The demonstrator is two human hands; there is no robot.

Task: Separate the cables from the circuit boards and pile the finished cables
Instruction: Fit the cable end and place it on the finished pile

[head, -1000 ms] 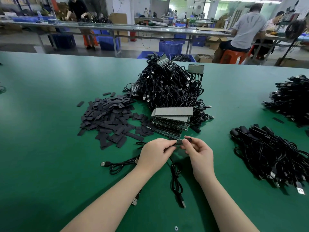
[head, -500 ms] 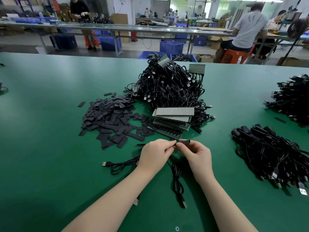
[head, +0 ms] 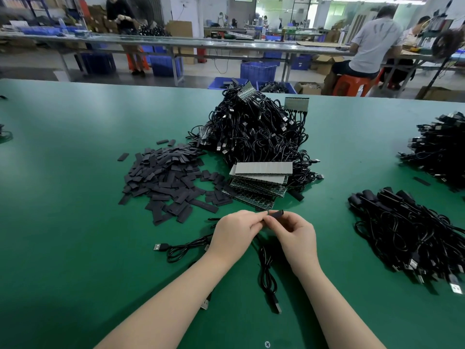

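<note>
My left hand point(head: 237, 231) and my right hand point(head: 295, 234) meet over the green table point(head: 75, 222), fingertips together. My right hand pinches a short black sleeve point(head: 276, 213); my left hand pinches the end of a black USB cable point(head: 268, 273) that hangs down between my wrists. A stack of green circuit boards point(head: 256, 188) lies just beyond my hands. Behind it rises a big heap of cables on boards point(head: 254, 132). A pile of finished cables point(head: 407, 235) lies at the right.
Loose black sleeves point(head: 166, 180) are spread to the left of the boards. Another loose USB cable point(head: 181, 248) lies left of my left hand. A further cable pile point(head: 440, 149) sits at the far right. People work at benches beyond the table.
My hands have stayed in place, while the black sleeve now sticks out a little further above my right fingertips.
</note>
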